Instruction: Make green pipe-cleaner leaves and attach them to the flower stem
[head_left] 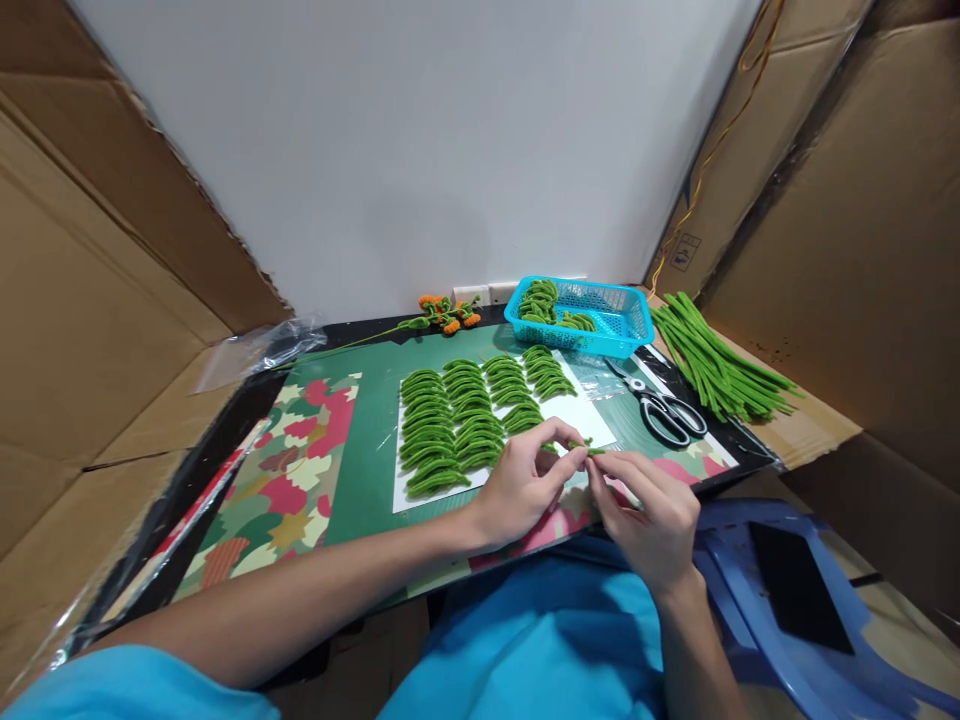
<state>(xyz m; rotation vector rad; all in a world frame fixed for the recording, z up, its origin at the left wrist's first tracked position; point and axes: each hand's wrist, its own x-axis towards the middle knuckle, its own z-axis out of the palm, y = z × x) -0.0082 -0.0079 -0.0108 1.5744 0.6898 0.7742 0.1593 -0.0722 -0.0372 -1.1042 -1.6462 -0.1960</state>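
Note:
My left hand (529, 480) and my right hand (649, 505) meet at the front of the table, fingertips nearly touching. Between them they pinch a small green fuzzy piece (589, 449), partly hidden by the fingers. Behind and to the left, a white sheet (581, 412) bears several columns of curved green fuzzy pieces (427, 425). My left hand is over the sheet's front right part and hides some of the pieces there.
Behind the sheet is a blue basket (619, 345) with green pieces inside. Black-handled scissors (664, 415) and a bundle of green stems (712, 365) lie right. Orange flowers (450, 315) lie at the back. A blue stool (739, 580) bears a dark flat object (799, 585).

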